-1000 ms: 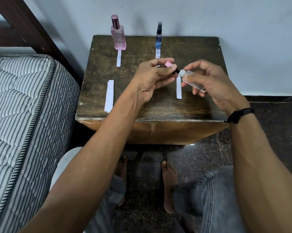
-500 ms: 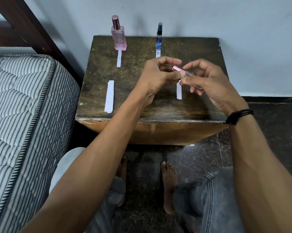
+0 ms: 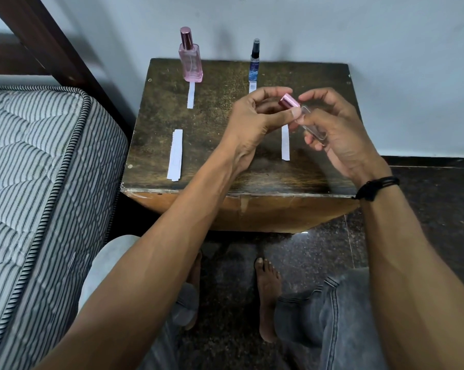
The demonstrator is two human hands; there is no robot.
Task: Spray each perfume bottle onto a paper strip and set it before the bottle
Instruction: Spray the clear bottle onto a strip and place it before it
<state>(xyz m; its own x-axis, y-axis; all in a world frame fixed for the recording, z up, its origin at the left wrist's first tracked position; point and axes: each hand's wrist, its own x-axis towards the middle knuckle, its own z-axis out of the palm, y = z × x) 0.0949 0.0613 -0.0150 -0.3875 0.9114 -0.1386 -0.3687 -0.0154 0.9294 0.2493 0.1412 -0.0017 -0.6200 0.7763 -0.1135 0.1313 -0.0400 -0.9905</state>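
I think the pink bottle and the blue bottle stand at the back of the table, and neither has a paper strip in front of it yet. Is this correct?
Not quite. The head view shows the pink bottle and the blue bottle at the back of the table, but each already has a paper strip before it.

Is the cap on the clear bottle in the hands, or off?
On: the pink cap sits over the neck of the clear bottle.

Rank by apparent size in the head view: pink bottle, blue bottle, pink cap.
1. pink bottle
2. blue bottle, clearly slimmer
3. pink cap, though it is nearer the camera and partly hidden by the hands
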